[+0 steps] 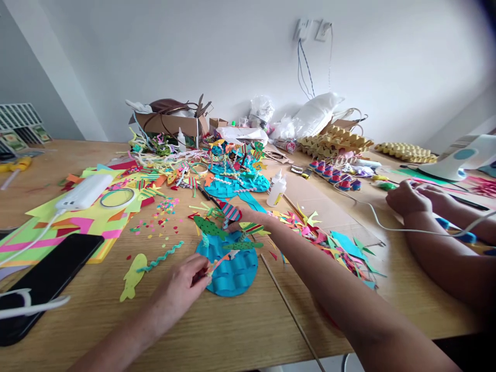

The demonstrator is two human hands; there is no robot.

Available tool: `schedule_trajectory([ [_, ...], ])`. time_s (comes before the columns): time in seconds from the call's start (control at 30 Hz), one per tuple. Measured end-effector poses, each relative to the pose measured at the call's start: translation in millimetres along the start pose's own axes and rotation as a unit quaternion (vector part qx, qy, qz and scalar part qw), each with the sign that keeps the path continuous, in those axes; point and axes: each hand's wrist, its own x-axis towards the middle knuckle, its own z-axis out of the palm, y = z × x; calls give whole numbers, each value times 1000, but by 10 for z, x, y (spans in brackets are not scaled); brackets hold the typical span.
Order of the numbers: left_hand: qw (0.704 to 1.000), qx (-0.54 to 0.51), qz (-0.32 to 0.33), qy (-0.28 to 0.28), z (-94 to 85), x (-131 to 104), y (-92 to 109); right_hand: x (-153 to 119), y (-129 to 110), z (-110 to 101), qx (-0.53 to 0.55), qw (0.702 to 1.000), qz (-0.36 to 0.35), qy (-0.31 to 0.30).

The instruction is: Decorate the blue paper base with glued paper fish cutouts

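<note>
A round blue base with raised bumps (228, 279) lies on the table before me. Green spotted paper fish (209, 227) and a striped yellow-green one (251, 227) stand above it on twisted stems. My left hand (189, 279) pinches a small orange paper piece (212, 267) at the base's left edge. At the base's far side, my right hand (250, 219) is closed at a striped red-and-blue paper fish (230, 211) and its twisted stem; its fingertips are partly hidden. Left of the base lies a yellow paper fish (134, 276) with a wavy teal stem (163, 256).
A thin wooden stick (289, 305) lies right of the base. Glue bottles (276, 191) stand behind, near another decorated blue piece (220, 186). Paper scraps (349, 253) and a phone (50, 279) flank the work. At right are another person's hands (413, 199) and a white cable (382, 222).
</note>
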Motion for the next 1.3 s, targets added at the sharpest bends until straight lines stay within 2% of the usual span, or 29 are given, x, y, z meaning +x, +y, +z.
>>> schedule_trajectory([
  [0.13, 999, -37, -26, 16, -33, 0, -56, -17, -31, 2, 6, 1000, 3, -2],
  [0.27, 994, -90, -33, 52, 54, -52, -156, -25, -42, -1, 6, 1000, -4, -12],
  [0.4, 994, -83, 23, 61, 113, -89, -196, -21, -32, 5, 11, 1000, -14, -3],
  [0.6, 993, -14, 100, 65, 47, -55, -146, -37, -89, 8, -13, 1000, -11, -3],
  [0.73, 991, 9, 128, 38, 0, -40, -117, -58, -153, 9, -29, 1000, -6, 2],
  [0.9, 992, 23, 126, -1, -9, -37, -125, -64, -166, 13, -22, 1000, -2, 8],
  [1.07, 992, 22, 123, -3, 6, -22, -140, -56, -154, 22, 17, 1000, -12, 0],
  [1.3, 990, 15, 138, 16, 88, -9, -218, -57, -173, 13, 0, 1000, 5, -3],
])
